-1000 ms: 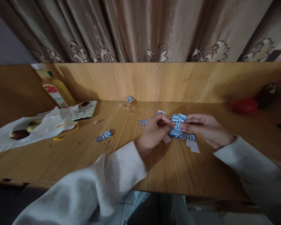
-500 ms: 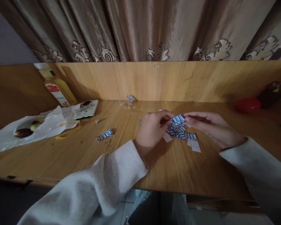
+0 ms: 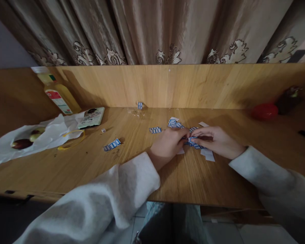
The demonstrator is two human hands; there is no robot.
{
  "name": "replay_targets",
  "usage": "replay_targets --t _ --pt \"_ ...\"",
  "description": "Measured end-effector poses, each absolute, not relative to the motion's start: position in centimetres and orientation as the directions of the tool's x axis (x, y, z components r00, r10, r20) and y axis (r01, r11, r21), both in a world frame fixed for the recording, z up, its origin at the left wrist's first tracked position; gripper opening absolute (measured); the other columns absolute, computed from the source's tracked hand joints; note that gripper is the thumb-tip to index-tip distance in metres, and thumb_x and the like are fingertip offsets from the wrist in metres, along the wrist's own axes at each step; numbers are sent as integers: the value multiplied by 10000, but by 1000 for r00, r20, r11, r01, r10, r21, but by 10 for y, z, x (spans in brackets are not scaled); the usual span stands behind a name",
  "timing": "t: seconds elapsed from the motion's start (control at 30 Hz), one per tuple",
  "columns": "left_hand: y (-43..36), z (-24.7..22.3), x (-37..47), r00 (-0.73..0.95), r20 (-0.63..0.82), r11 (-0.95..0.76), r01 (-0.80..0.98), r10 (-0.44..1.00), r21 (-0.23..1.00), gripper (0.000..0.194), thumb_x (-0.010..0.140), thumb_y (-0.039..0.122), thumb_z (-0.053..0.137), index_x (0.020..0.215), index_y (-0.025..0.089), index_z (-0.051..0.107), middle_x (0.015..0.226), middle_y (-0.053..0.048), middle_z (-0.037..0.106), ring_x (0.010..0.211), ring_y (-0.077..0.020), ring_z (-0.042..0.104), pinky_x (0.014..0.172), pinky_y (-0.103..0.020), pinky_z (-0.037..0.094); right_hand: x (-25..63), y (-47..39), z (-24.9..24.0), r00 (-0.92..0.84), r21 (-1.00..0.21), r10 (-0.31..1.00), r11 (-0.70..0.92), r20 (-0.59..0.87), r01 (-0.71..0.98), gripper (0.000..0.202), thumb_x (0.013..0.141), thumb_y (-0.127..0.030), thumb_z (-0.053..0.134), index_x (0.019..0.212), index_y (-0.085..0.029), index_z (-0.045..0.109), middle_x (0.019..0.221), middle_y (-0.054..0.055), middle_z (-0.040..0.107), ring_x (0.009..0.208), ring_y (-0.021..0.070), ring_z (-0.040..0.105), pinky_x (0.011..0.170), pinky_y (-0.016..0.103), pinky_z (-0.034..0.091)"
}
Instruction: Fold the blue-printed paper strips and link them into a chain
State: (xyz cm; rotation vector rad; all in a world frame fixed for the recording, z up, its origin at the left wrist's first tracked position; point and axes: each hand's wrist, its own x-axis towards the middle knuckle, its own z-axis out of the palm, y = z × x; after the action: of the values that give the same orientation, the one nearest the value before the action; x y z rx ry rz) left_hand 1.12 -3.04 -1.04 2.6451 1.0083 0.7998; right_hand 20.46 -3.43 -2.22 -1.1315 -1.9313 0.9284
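Left hand (image 3: 167, 141) and right hand (image 3: 217, 141) pinch a blue-and-white paper piece (image 3: 191, 139) just right of the desk's (image 3: 132, 135) middle.
Its visible part runs roughly along the front edge, fingers hiding the rest; loose pieces (image 3: 176, 124) lie behind, a bottle (image 3: 62, 99) near the back left corner.

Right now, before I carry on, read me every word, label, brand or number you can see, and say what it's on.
No text is legible.
Bottle label: print too blurred.
Pale green packet: markings too small.
Blue-edged pieces: no readable characters.
Small white piece: dark marks, too small.
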Motion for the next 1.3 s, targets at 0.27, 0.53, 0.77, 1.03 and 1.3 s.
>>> replay_targets --t 0.27,0.53,0.77,1.03,1.3 --pt "-33 -11 11 653 408 -770 532 638 352 115 766 97 519 818 181 578 794 -13 634 730 -137 584 668 -250 430 202 -37 -22 -382 -808 893 401 238 433 148 740 -301 615 848 -214 667 847 29 693 791 187 651 764 369 530" --pt "-27 6 -1 451 523 -691 474 723 546 196 770 77 515 927 178 575 861 -13 645 790 -120 600 710 -238 463 221 -37 -2 -238 -684 871 485 429 544 208 764 -374 606 899 -240 691 1004 50 681 966 228 612 862 411 474" --pt "-27 6 -2 390 547 -668 519 741 534 165 760 70 522 879 168 581 843 -16 643 777 -126 595 716 -254 464 222 -30 -23 -341 -534 843 530 417 659 258 825 -386 532 918 -222 707 1030 81 667 1062 254 570 928 445 429" --pt "-29 -8 4 461 505 -682 540 730 493 182 759 59 504 881 173 578 865 -24 652 785 -139 604 716 -269 464 214 -31 -25 -332 -500 864 492 378 712 176 761 -304 597 864 -203 697 887 62 674 793 205 620 748 384 486" --pt "-29 -6 3 429 491 -652 513 758 558 166 742 70 526 859 172 583 854 -25 650 769 -136 601 685 -259 469 221 -35 -17 -209 -748 944 328 253 576 182 707 -381 636 699 -199 636 651 11 625 625 166 593 584 311 476"
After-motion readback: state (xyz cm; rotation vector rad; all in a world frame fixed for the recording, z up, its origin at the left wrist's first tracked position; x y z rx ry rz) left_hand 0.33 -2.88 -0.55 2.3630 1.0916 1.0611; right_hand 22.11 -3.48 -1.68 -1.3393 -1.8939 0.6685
